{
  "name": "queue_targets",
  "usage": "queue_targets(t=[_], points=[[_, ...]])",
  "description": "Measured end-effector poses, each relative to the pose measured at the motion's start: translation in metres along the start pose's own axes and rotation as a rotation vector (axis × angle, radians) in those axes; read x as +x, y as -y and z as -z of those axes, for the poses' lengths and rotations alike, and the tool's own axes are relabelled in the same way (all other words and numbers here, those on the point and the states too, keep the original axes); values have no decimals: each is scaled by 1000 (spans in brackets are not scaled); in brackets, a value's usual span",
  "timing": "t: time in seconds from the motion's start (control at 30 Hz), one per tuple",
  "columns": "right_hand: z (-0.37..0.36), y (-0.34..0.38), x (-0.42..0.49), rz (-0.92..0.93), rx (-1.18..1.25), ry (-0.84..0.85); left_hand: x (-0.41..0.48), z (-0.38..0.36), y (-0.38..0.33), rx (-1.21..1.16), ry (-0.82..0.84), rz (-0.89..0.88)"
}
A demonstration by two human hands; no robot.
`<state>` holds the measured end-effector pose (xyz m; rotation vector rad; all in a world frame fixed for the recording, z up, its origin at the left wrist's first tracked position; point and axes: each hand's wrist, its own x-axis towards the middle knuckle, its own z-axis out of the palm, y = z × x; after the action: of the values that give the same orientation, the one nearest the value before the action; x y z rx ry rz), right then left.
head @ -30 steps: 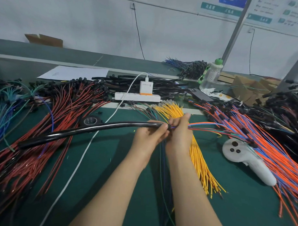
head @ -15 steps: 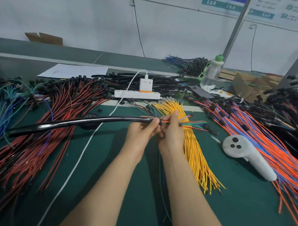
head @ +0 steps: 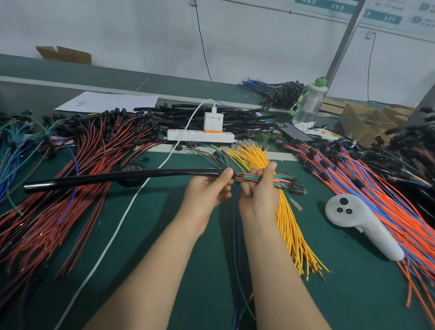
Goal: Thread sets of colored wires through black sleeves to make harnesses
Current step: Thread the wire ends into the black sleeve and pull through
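A long black sleeve (head: 117, 178) stretches from the table's left toward the centre, held above the green mat. My left hand (head: 208, 190) grips its right end. A bundle of colored wires (head: 245, 177) enters that end of the sleeve. My right hand (head: 261, 193) pinches the bundle just right of the sleeve mouth. The bundle's black connectors (head: 295, 187) stick out to the right of my right hand. How far the wires reach inside the sleeve is hidden.
Red-black wires (head: 70, 184) fan across the left, yellow wires (head: 291, 224) lie under my right hand, orange-blue wires (head: 395, 210) cover the right. A white controller (head: 357, 224) lies right of centre. A white power strip (head: 200, 136), spare black sleeves (head: 240, 121) and a bottle (head: 309, 104) stand behind.
The wire bundle has slid left into the sleeve. Its free length to the right of my right hand is shorter, and the black connectors now sit close to that hand.
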<state>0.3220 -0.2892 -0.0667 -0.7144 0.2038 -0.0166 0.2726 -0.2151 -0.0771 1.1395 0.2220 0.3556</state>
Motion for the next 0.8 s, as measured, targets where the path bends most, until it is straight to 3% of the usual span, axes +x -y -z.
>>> queue_targets(t=[0.2,0.3,0.43,0.6,0.7,0.8], points=[[2,4,-1,-166,196,1,3,16,-15,-407,171,-12],[-2,3,-4,-158,165,-12,4,18,-13,-314,193,-69],[-6,-11,-8,38,-132,-46,1,4,-2,-139,164,-106],[-6,-16,-13,-7,-235,18,-1,1,-3,-188,143,-125],[-4,-7,-10,-145,50,73,3,5,-6,-309,11,-88],[2,5,-3,-228,278,73,4,6,-7,-304,3,-71]])
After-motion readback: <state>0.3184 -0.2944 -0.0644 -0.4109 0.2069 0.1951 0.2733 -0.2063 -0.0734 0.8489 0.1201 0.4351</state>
